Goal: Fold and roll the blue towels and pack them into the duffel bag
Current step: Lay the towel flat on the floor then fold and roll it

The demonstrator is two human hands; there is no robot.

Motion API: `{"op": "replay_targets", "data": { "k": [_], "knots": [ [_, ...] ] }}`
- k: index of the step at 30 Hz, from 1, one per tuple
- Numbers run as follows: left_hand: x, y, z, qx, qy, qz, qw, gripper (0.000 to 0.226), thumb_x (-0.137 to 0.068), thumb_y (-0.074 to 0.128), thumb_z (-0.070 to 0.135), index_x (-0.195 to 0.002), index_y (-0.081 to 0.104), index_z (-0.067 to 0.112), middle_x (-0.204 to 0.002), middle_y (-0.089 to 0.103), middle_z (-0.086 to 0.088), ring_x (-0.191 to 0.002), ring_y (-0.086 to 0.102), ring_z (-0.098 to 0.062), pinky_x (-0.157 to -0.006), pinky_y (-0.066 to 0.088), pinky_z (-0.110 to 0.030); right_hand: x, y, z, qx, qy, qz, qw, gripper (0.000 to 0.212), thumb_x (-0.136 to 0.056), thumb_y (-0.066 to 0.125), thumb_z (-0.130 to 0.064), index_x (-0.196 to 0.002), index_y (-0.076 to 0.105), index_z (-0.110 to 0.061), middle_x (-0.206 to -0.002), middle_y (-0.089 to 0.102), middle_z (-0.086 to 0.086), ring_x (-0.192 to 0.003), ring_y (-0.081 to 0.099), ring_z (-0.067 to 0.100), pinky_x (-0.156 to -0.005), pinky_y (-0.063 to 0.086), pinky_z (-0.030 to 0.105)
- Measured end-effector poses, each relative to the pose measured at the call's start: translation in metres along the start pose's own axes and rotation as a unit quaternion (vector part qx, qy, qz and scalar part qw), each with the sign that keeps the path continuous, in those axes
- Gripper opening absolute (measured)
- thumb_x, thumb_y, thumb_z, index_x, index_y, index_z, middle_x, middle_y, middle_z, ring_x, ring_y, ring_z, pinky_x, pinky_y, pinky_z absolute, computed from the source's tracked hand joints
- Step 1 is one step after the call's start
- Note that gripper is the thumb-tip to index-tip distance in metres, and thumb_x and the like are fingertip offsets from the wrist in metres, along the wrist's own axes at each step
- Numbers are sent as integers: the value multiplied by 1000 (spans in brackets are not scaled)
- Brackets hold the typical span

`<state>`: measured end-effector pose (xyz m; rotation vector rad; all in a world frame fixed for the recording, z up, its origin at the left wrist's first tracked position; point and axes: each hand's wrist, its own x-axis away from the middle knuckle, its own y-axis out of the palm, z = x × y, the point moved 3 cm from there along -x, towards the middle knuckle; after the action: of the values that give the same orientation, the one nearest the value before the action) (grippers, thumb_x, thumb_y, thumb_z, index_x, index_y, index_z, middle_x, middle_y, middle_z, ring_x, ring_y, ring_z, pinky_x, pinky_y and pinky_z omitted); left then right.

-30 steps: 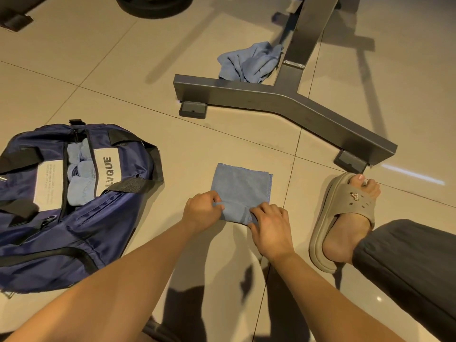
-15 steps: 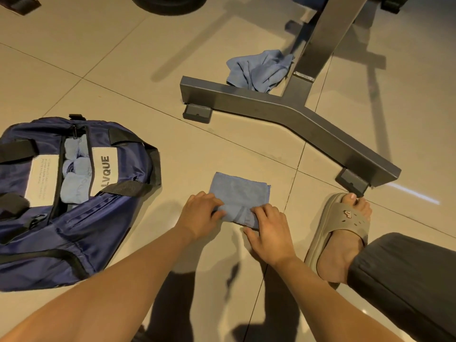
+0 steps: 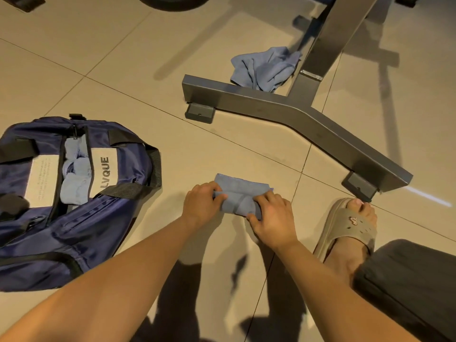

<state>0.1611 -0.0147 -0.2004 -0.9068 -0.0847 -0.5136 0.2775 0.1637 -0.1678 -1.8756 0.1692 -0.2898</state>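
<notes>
half-rolled towel [image 3: 240, 192] held on the floor, lower centre.
its rolled edge is pinched at either end by the curled left hand [image 3: 201, 206] and right hand [image 3: 272, 215]; the bag [image 3: 74, 230] is seen open at left, a crumpled towel [image 3: 264, 67] at upper centre.

The left hand [image 3: 202, 206] and right hand [image 3: 271, 215] are bare, arms too. Lower right: a tan slipper [image 3: 350, 225] with small holes, dark grey trousers [image 3: 407, 287].

Bare beige tile floor [image 3: 197, 149] lies open between navy fabric duffel bag [image 3: 111, 218], left, and grey steel frame base [image 3: 308, 119] beyond; tan rubber sandal [image 3: 350, 223] crowds the right.
</notes>
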Motion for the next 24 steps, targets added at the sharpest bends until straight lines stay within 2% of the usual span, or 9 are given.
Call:
{"op": "replay_targets", "data": {
  "k": [2,5,6,8,10,12,15,20,24],
  "knots": [
    [-2,-4,4,12,-13,19,1000,26,-93,69,40,-103,63,17,-98,66,-1,-95,57,-26,-76,44,-36,-3,4,3,9,15,-33,999,28,-90,63,-39,-112,67,-22,-109,61,1,-100,55,26,-87,38,38],
    [12,-11,14,-89,94,103,986,23,-93,66,40,-104,65,19,-101,59,-2,-92,51,-25,-80,40,-38,-16,5,5,1,49,-61,997,23,-97,56,-34,-110,70,-21,-115,59,4,-108,52,28,-86,37,38],
    [16,-9,15,-116,130,100,980,21,-94,64,40,-106,66,23,-106,58,0,-95,51,-24,-85,40,-38,-21,3,5,1,57,-70,996,25,-99,53,-34,-111,70,-20,-117,58,5,-110,51,28,-87,37,38],
    [19,-5,12,-131,140,68,979,21,-95,61,40,-112,68,30,-114,58,3,-103,52,-23,-95,36,-37,-27,1,4,3,61,-92,994,29,-100,49,-35,-114,69,-19,-120,57,6,-114,50,28,-90,37,38],
    [10,-3,9,-108,102,48,988,23,-98,58,41,-117,69,32,-115,59,3,-104,53,-23,-95,35,-36,-31,-3,4,-6,58,-84,995,33,-98,50,-38,-120,65,-18,-121,58,6,-115,51,27,-93,37,39],
    [-3,-2,12,-85,60,18,994,26,-100,55,43,-119,69,32,-112,57,1,-105,53,-25,-92,37,-37,-30,-7,4,-36,45,-32,998,37,-92,58,-39,-122,62,-19,-115,58,2,-109,53,25,-92,37,38],
    [-19,-5,20,-80,7,-10,997,34,-98,58,46,-123,64,24,-115,54,-5,-111,52,-28,-92,41,-39,-30,-6,5,-25,18,15,999,24,-91,63,-33,-110,67,-20,-103,58,1,-98,54,27,-85,38,38],
    [-24,-4,22,14,-166,10,986,61,-88,64,63,-117,53,10,-114,59,-9,-103,59,-31,-84,53,-44,-47,-1,7,-22,94,-44,994,25,-102,47,-32,-104,69,-19,-106,58,5,-102,54,30,-81,38,38],
    [-37,6,24,196,-283,-12,939,69,-82,72,59,-122,55,5,-118,66,-8,-103,64,-29,-82,52,-36,-65,-1,9,-17,134,-78,988,25,-102,46,-30,-100,68,-18,-102,62,8,-101,58,34,-75,36,36]
  ]
}}
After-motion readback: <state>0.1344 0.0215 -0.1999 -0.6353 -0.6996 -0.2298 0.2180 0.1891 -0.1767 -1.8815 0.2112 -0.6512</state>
